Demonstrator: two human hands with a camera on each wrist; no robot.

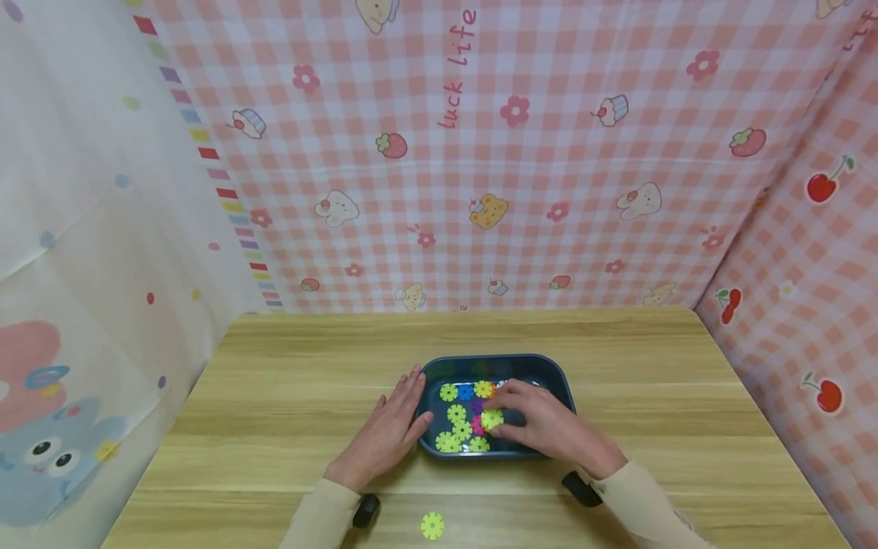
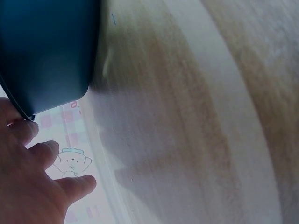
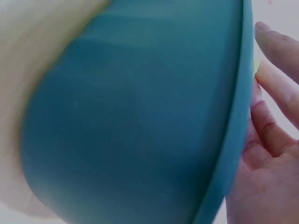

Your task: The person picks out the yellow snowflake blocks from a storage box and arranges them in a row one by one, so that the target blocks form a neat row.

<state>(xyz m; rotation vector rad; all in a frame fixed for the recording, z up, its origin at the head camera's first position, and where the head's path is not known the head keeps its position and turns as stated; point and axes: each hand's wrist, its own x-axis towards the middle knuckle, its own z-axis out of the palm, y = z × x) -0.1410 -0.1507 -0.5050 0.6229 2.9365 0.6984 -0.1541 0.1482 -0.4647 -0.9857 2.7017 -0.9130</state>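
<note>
A dark blue rectangular tray (image 1: 504, 356) stands on the table with several flower-shaped plastic discs in it, mostly yellow-green, with blue, purple, pink and orange ones among them. Over the tray, my right hand (image 1: 549, 423) pinches a yellow-green snowflake disc (image 1: 491, 420) between thumb and fingers. My left hand (image 1: 387, 427) lies along the tray's left side, its fingers extended and touching the rim. In the left wrist view, the left fingers (image 2: 44, 154) meet the edge of the tray (image 2: 51, 51). The right wrist view shows mostly the tray's outer wall (image 3: 135, 112), which hides the pinched disc.
A single yellow-green disc (image 1: 432, 525) lies on the wooden table (image 1: 302, 396) in front of the tray. Pink checked cloth (image 1: 425, 191) hangs behind the table and on the right, and white patterned cloth (image 1: 103, 229) on the left.
</note>
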